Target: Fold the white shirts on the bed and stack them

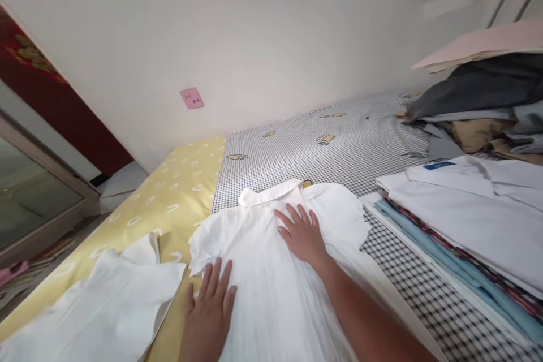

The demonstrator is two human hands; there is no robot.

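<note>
A white short-sleeved blouse (267, 271) lies spread on the bed, its collar toward the wall and its lower part running out of view at the bottom. My right hand (303, 235) rests flat on its upper chest just below the collar, fingers spread. Along the blouse's left edge, below the sleeve, my left hand (210, 308) lies flat with its fingers apart. To the left, another white garment (114, 300) lies on the yellow bedding, apart from my hands.
A stack of folded clothes (466, 198) lies at the right, with a heap of dark clothes (479, 96) behind it. The bed carries checked bedding (297, 147) and a yellow section (186, 169). A pink note (192, 98) sticks to the wall (263, 28).
</note>
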